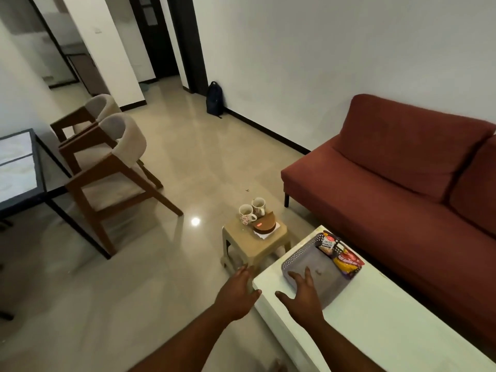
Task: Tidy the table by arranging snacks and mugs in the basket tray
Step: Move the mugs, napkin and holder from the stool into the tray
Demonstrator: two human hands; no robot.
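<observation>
At lower centre, the left hand (237, 292) and right hand (303, 296) extend open and empty, the right over the grey basket tray (298, 255) holding snack packets (346, 260) on the white table (375, 326), while two mugs (252, 212) stand on the beige stool (241, 241) beyond.

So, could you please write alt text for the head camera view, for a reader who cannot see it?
Two bare hands, left hand and right hand, reach open toward a grey basket tray on a white table; snack packets lie at the tray's far end. Beyond, two mugs stand on a small beige stool, beside a red sofa.
</observation>
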